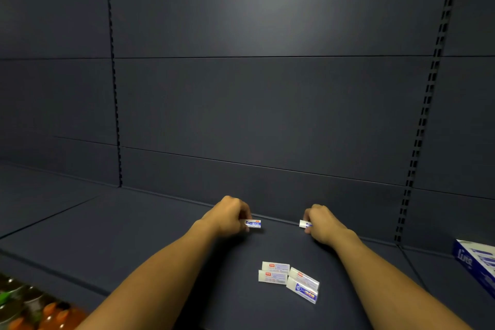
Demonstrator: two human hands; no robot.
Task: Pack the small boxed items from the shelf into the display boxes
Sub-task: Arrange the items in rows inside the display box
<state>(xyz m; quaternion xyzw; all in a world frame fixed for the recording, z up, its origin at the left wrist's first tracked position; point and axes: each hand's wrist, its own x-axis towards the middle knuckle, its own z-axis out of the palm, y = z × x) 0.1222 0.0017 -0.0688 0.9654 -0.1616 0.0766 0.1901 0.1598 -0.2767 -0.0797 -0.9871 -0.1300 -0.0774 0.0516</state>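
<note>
Bottles, nearest, lower left corner: I see a blurred cluster of bottles (pixel 40 313) with orange and green contents and dark caps, below the shelf edge; too soft to read.

Shelf deck: I note a dark grey shelf (pixel 134 244) running the width of the view, bare apart from the items listed here.

Loose boxes, near centre: four small boxed items (pixel 289 280) lie flat on the deck between my forearms, bunched together and touching; white with red and blue print, the front one showing a blue panel.

Display box, right edge: a blue and white display box (pixel 475 262) sits on the deck at the far right, cut off by the frame; well apart from the loose boxes. I cannot tell what it holds.

Left hand: my left hand (pixel 230 215) rests knuckles-up near the back of the deck, fingers curled tight around one end of a small white box (pixel 253 223), whose printed end sticks out to the right.

Right hand: my right hand (pixel 322 222) lies level with it, fingers closed on a second small box (pixel 304 224); only its white end shows at the left of the fist.

Gap: the two held boxes are apart, ends facing each other.

Back panel, farthest: dark grey panelling (pixel 267 102) with slotted uprights (pixel 426 104) either side.
</note>
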